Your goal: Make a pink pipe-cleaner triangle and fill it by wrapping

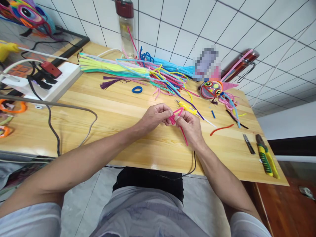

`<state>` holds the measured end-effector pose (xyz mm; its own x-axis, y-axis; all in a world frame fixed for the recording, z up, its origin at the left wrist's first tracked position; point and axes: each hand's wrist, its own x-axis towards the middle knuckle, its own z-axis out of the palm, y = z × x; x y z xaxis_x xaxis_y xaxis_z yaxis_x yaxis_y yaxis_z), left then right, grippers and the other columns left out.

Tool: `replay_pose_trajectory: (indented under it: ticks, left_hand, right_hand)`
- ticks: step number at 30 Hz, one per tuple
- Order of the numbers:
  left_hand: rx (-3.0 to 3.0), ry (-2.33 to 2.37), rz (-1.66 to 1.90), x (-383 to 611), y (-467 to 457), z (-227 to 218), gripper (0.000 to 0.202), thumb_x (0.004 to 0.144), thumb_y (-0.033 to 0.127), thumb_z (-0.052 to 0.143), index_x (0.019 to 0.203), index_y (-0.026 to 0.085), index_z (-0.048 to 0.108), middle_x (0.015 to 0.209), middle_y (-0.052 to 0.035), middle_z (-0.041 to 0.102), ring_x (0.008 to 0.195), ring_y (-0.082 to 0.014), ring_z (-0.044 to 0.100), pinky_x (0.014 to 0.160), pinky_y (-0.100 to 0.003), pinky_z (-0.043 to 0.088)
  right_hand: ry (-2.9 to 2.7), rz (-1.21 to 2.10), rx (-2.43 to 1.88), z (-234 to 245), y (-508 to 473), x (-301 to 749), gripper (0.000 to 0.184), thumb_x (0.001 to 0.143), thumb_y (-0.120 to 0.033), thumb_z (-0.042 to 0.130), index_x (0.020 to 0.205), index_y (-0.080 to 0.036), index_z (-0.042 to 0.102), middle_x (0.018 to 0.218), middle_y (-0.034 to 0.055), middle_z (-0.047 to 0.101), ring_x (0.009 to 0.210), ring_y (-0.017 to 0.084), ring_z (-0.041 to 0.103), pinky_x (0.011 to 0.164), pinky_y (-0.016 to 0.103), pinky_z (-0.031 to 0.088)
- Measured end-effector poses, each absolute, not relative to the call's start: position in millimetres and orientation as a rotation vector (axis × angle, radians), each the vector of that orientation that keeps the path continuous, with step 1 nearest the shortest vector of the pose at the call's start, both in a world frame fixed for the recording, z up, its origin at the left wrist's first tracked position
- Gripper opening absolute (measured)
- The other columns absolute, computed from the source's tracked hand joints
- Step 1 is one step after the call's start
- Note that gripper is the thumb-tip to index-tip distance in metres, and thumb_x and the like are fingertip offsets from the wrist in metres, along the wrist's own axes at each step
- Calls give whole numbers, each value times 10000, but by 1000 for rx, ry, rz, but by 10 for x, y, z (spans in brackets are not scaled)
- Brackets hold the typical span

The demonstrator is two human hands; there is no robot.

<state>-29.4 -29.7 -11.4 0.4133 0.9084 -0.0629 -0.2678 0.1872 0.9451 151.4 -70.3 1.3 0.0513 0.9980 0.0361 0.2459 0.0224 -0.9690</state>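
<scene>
Both hands meet over the middle of the wooden table, pinching one bright pink pipe cleaner. My left hand grips its coiled or folded part between thumb and fingers. My right hand is closed on the same piece from the other side, with a loop rising above the fingers and a straight tail hanging below. The exact shape between the fingertips is partly hidden. Just behind my right hand lies a yellow-handled tool, with a white cord running from it.
Bundled pipe cleaners lie along the tiled wall by a bottle. A blue ring is nearer. At right are a colourful fish-like figure, snips and pliers. A power strip with cables occupies the left.
</scene>
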Motion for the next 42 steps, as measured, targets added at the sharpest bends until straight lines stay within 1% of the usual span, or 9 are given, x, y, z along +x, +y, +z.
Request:
replay_pose_trajectory:
  ticks: [6, 12, 14, 23, 26, 29, 32, 37, 42]
  left_hand:
    - [1094, 736, 954, -298, -301, -124, 224, 831, 332, 842, 858, 161, 699, 719, -37, 755, 600, -119, 663, 594, -234, 512]
    - [1013, 774, 984, -311, -265, -97, 209, 835, 293, 844, 841, 145, 696, 710, -30, 743, 598, -107, 647, 602, -220, 511]
    - [1004, 782, 975, -319, -258, -82, 199, 846, 284, 835, 838, 144, 694, 707, -30, 740, 594, -102, 634, 592, -213, 499]
    - [1070, 799, 929, -323, -263, -63, 180, 859, 267, 819, 831, 151, 685, 716, -23, 732, 586, -90, 587, 573, -212, 465]
    - [1095, 788, 921, -329, -264, -56, 177, 865, 269, 812, 831, 147, 687, 724, -28, 735, 591, -90, 586, 575, -215, 459]
    - [1115, 776, 914, -341, -261, -53, 191, 854, 282, 820, 830, 145, 688, 731, -31, 736, 602, -93, 592, 584, -219, 463]
    - [1131, 779, 912, -349, -250, -68, 216, 841, 311, 830, 838, 146, 691, 738, -37, 740, 610, -97, 599, 592, -223, 465]
    - [1188, 786, 909, -349, -234, -100, 285, 825, 397, 838, 866, 146, 709, 764, -49, 750, 625, -109, 608, 600, -236, 475]
    - [1281, 801, 944, -360, -265, -75, 341, 817, 465, 846, 861, 160, 700, 781, -43, 753, 643, -115, 610, 628, -249, 492]
  right_hand:
    - [-1346, 1037, -1373, 62, -715, 1495, 274, 813, -420, 792, 691, -240, 624, 651, -22, 585, 624, 140, 467, 606, 302, 380]
    - [-1407, 1025, -1409, 159, -712, 1594, 221, 837, -437, 779, 841, -220, 737, 744, -9, 678, 691, 155, 562, 693, 308, 482]
    - [-1426, 1026, -1427, 171, -707, 1623, 217, 831, -429, 778, 833, -214, 743, 735, -10, 679, 687, 156, 571, 700, 310, 494]
    - [-1482, 1004, -1475, 103, -687, 1641, 208, 796, -406, 762, 730, -215, 714, 649, -15, 629, 607, 137, 517, 602, 297, 417]
    - [-1515, 961, -1493, 110, -684, 1666, 204, 810, -400, 752, 726, -218, 711, 618, -30, 583, 583, 128, 480, 589, 298, 395]
    - [-1535, 956, -1480, 118, -685, 1683, 181, 812, -381, 749, 740, -218, 719, 622, -31, 582, 583, 125, 465, 588, 297, 383]
    - [-1513, 1000, -1455, 124, -688, 1679, 173, 796, -382, 759, 753, -219, 722, 635, -28, 599, 591, 126, 467, 589, 294, 383]
    - [-1428, 1129, -1393, 148, -689, 1641, 191, 779, -394, 783, 764, -218, 710, 704, -12, 657, 636, 134, 525, 643, 301, 444]
    - [-1387, 1177, -1376, 130, -683, 1603, 281, 784, -467, 819, 771, -216, 692, 697, -16, 628, 635, 135, 497, 634, 302, 418]
